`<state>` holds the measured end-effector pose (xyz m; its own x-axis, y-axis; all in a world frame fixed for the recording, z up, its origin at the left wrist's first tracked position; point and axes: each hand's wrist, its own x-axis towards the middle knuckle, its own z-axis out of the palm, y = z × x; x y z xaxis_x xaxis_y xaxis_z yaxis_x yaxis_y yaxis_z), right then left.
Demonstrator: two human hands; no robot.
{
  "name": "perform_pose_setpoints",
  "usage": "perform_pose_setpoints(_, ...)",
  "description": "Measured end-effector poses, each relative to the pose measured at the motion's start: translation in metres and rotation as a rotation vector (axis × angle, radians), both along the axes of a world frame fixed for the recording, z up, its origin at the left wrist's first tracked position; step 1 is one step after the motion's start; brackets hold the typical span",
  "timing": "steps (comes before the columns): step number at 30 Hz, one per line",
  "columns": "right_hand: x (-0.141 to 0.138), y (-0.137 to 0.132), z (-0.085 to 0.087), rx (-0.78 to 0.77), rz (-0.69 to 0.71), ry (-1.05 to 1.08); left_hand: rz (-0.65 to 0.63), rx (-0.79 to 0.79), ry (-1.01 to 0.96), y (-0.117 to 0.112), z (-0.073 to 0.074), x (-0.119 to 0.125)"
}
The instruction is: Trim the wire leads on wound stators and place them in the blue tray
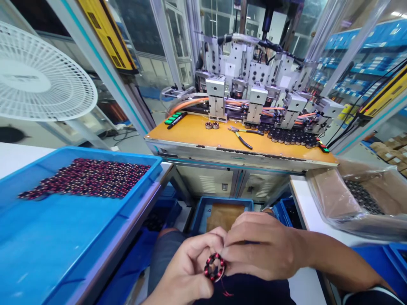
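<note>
A small ring-shaped motor stator (210, 274) with red wire coils on a black core sits between my two hands, above my lap. Thin red wire ends hang from its lower side. My left hand (190, 267) grips the ring from the left, with the thumb below and the fingers curled behind it. From the right, my right hand (262, 248) closes its fingertips at the ring's upper right edge. Whether those fingertips pinch the stator itself or a wire on it is hidden.
At left, a blue tray (63, 237) holds many similar stators (95, 178). Ahead, a machine (251, 80) stands behind an orange worktop (190, 133) bearing pliers (243, 137) and dark parts (291, 136). A plastic-lined box (333, 207) is at right, a white fan (44, 76) at left.
</note>
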<state>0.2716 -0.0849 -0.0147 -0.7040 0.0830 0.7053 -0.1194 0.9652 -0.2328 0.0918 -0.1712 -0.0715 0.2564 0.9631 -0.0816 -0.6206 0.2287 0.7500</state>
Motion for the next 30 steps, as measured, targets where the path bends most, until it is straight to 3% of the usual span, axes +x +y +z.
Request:
perform_pose_setpoints(9,-0.004,-0.001,-0.009,-0.03,0.001,0.098,0.007,0.011,-0.021,0.001,0.0,0.001)
perform_pose_setpoints(14,-0.004,-0.01,-0.013,-0.12,-0.084,0.129,-0.042,0.151,0.032,0.006,-0.008,-0.006)
perform_pose_setpoints(19,-0.006,-0.024,-0.022,-0.299,-0.231,0.128,0.119,0.271,0.244,0.005,-0.008,-0.009)
perform_pose_setpoints(22,-0.008,-0.027,-0.029,-0.31,-0.251,0.181,0.208,0.184,0.337,0.0,-0.005,-0.009)
perform_pose_setpoints(27,-0.009,-0.029,-0.034,-0.251,-0.274,0.189,0.133,0.017,0.413,-0.007,0.001,-0.008)
perform_pose_setpoints(30,-0.01,-0.031,-0.036,-0.229,-0.315,0.204,0.176,-0.008,0.399,-0.01,0.0,-0.005)
